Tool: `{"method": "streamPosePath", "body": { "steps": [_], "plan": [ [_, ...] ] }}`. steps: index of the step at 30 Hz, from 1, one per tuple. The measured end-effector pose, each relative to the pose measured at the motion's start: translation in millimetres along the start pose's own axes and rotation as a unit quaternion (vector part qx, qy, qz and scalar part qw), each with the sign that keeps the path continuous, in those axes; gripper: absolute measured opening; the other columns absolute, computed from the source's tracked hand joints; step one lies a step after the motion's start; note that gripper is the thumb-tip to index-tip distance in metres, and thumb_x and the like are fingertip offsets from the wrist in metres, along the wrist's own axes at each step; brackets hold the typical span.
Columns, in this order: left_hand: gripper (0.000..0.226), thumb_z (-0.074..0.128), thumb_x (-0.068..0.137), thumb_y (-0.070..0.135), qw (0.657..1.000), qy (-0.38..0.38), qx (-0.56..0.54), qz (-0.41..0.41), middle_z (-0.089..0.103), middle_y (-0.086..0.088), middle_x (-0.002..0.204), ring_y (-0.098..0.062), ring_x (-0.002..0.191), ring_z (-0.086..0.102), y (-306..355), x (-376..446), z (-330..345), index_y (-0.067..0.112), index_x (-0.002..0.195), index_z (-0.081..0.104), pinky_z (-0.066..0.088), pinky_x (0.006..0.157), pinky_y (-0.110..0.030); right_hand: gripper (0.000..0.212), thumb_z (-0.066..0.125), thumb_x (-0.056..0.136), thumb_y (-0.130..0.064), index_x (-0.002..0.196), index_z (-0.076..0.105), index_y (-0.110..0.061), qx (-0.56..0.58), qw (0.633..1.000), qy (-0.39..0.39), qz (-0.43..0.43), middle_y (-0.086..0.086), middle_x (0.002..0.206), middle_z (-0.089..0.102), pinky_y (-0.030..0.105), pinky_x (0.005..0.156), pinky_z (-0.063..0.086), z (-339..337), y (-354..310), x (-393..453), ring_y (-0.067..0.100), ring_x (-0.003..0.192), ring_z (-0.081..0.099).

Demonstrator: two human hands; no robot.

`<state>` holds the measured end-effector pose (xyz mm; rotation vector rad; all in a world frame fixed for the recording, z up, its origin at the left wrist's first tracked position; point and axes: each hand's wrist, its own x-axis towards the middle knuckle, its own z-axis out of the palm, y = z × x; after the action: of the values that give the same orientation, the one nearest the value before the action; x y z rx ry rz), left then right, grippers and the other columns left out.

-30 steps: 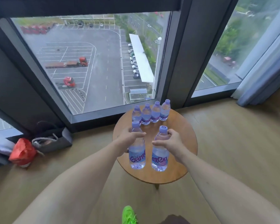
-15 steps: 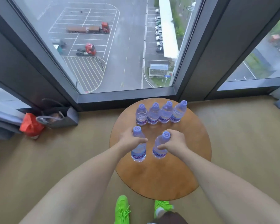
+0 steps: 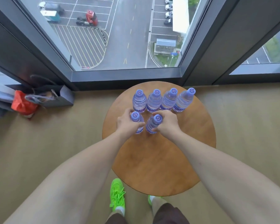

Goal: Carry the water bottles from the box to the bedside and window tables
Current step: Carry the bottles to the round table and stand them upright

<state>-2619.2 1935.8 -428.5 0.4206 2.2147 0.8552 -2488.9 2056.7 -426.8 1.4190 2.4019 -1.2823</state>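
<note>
- The left hand (image 3: pixel 128 124) has its grip wrapped round the neck and shoulder of the left water bottle (image 3: pixel 137 122), fingers curled over the far side and thumb across the near side; the purple cap pokes up above the grip.
- The right hand (image 3: pixel 167 122) clamps the right water bottle (image 3: pixel 153 125) in the same way, the cap showing just left of the knuckles, the clear body slanting down and left out of the grip.
- Both held bottles stand close side by side over the far half of the round wooden desk (image 3: pixel 160 159) (whether their bases touch the wood cannot be told from above).
- Just beyond the hands, a row of four water bottles (image 3: pixel 162 100) stands upright along the desk's window edge, shoulder to shoulder; the rightmost appears to lean outward.
- The desk sits right against the floor-to-ceiling window (image 3: pixel 128 34), which looks down on a car park.
- On the floor to the left lie a dark paper bag (image 3: pixel 58 97) and, just beside it, a red plastic bag (image 3: pixel 23 104).
- Bright green sneakers (image 3: pixel 117 193) show at the desk's near edge, the right one mostly hidden under it.
</note>
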Motion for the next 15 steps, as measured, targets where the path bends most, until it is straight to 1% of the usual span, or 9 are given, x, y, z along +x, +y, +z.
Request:
{"method": "streamPosePath", "body": {
  "steps": [2, 5, 7, 10, 13, 15],
  "plan": [
    [0.054, 0.09, 0.067, 0.027, 1.0, 0.011, -0.011, -0.005, 0.061, 0.016, 0.09, -0.019, 0.102, 0.062, 2.4, 8.2, 4.3, 0.029, 0.108, 0.055, 0.053, 0.093, -0.037, 0.064, 0.091, 0.062, -0.01, 0.12, 0.072, -0.029, -0.017, 1.0, 0.017, 0.0, 0.001, 0.116, 0.061, 0.028, 0.089, 0.046, 1.3, -0.4, 6.9, 0.021, 0.108, 0.06],
    [0.06, 0.093, 0.064, 0.029, 1.0, 0.013, -0.009, -0.011, 0.06, 0.013, 0.092, -0.017, 0.103, 0.06, 4.2, 16.1, 11.2, 0.026, 0.109, 0.054, 0.053, 0.093, -0.037, 0.066, 0.09, 0.062, -0.01, 0.122, 0.07, -0.032, -0.021, 0.999, 0.035, 0.015, 0.0, 0.119, 0.061, 0.035, 0.095, 0.049, 0.1, 4.2, 13.9, 0.024, 0.111, 0.06],
    [0.061, 0.094, 0.062, 0.03, 1.0, 0.014, -0.01, -0.012, 0.062, 0.011, 0.095, -0.017, 0.103, 0.06, 4.1, 18.7, 15.9, 0.025, 0.108, 0.054, 0.053, 0.091, -0.035, 0.067, 0.089, 0.064, -0.008, 0.124, 0.07, -0.03, -0.025, 0.998, 0.043, 0.025, 0.001, 0.124, 0.06, 0.035, 0.099, 0.048, -2.1, 8.9, 16.9, 0.024, 0.115, 0.059],
    [0.065, 0.095, 0.062, 0.03, 0.999, 0.023, -0.013, -0.025, 0.063, 0.003, 0.105, -0.019, 0.103, 0.062, 7.0, 21.1, 24.9, 0.022, 0.111, 0.052, 0.054, 0.09, -0.037, 0.068, 0.091, 0.065, -0.011, 0.126, 0.068, -0.026, -0.033, 0.997, 0.063, 0.042, 0.004, 0.126, 0.059, 0.034, 0.098, 0.047, -6.2, 16.2, 20.8, 0.025, 0.117, 0.058],
    [0.069, 0.096, 0.061, 0.03, 0.998, 0.048, -0.024, -0.029, 0.063, 0.001, 0.108, -0.02, 0.104, 0.062, 13.0, 23.4, 35.9, 0.02, 0.113, 0.052, 0.055, 0.09, -0.038, 0.067, 0.094, 0.064, -0.016, 0.125, 0.068, -0.022, -0.022, 0.995, 0.086, 0.05, 0.006, 0.118, 0.062, 0.037, 0.096, 0.049, -9.9, 19.4, 24.4, 0.027, 0.11, 0.061],
    [0.069, 0.096, 0.06, 0.03, 0.997, 0.064, -0.042, -0.025, 0.063, 0.002, 0.108, -0.02, 0.103, 0.063, 16.5, 25.6, 42.5, 0.019, 0.111, 0.053, 0.055, 0.091, -0.039, 0.06, 0.093, 0.064, -0.014, 0.119, 0.069, -0.021, -0.014, 0.995, 0.092, 0.039, 0.006, 0.111, 0.067, 0.039, 0.093, 0.051, -11.8, 19.4, 26.3, 0.027, 0.106, 0.063]
  ]
}}
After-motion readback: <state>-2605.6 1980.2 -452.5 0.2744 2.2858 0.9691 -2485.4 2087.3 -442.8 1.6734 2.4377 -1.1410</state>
